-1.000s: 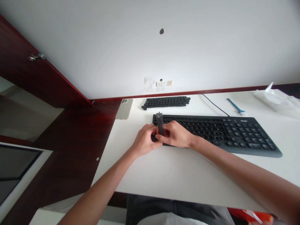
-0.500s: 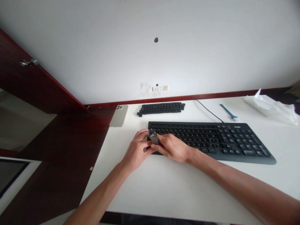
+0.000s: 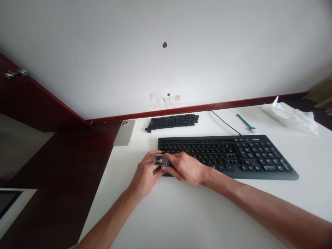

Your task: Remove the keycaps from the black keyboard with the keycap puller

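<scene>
My right hand [image 3: 188,167] pinches a small dark grey, box-like piece [image 3: 162,161], which looks like a keycap with a lighter stem showing at its left end. The fingers of my left hand [image 3: 146,173] curl around that same piece from the left, closed, their tips partly hidden. Both hands are over the left end of a black keyboard [image 3: 275,173]. Bare key sockets show across much of its main section, while the number pad still carries keys. Behind it, a block of loose black keycaps [image 3: 172,121] lies in rows.
A phone [image 3: 125,133] lies face down at the table's left edge. The keyboard's cable [image 3: 225,121] runs back toward the wall. A blue brush [image 3: 245,121] and a crumpled white plastic bag [image 3: 290,117] rest at the back right of the white table [image 3: 160,214].
The dark piece has tilted from pointing away toward the left, and both hands have shifted slightly toward the keyboard's front. The whole view has swung a little to the right.
</scene>
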Motion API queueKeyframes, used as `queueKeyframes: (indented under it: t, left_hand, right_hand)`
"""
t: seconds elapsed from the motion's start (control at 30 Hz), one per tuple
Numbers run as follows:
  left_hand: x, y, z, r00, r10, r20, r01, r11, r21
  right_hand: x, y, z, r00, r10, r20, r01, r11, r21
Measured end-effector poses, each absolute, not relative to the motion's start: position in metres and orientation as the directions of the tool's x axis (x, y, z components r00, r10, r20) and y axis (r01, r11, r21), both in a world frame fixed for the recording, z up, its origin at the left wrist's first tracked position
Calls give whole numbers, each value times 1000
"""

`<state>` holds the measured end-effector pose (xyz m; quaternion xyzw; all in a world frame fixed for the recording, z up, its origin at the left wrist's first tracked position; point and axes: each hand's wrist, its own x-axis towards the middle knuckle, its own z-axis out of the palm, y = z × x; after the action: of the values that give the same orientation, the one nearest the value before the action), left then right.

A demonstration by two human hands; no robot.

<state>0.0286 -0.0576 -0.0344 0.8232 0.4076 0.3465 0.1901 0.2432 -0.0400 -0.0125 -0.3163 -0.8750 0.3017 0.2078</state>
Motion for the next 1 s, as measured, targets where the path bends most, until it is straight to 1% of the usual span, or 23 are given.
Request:
queueKeyframes:
  t: [0.1, 0.27, 0.4, 0.57, 0.67, 0.83, 0.9, 1.0]
  left_hand:
    - [29, -58, -33, 424, 809, 407, 533, -586, 610]
    - [30, -58, -32, 415, 802, 429, 505, -595, 625]
    - [31, -58, -28, 422, 790, 445, 500, -612, 612]
    - [30, -58, -19, 434, 782, 448, 501, -623, 601]
    - [24, -55, -15, 350, 816, 459, 544, -576, 609]
    - [4, -44, -16, 86, 897, 434, 669, -375, 642]
    - [-3, -39, -14, 54, 912, 407, 692, -328, 643]
    - [-7, -29, -4, 87, 919, 385, 721, -325, 612]
  right_hand:
    - [243, -39, -14, -707, 686, 174, 423, 607, -673]
    - [244, -36, -10, -565, 774, 286, 288, 509, -811]
    - [243, -34, -10, -509, 798, 324, 261, 501, -825]
    - [244, -33, -10, -358, 854, 377, 252, 477, -842]
    - [245, -33, -9, -338, 859, 383, 251, 475, -843]
    - [246, -37, -10, -379, 840, 389, 281, 505, -816]
    - [247, -38, -9, -394, 825, 404, 281, 527, -802]
    - [251, -37, -1, -430, 800, 418, 305, 564, -767]
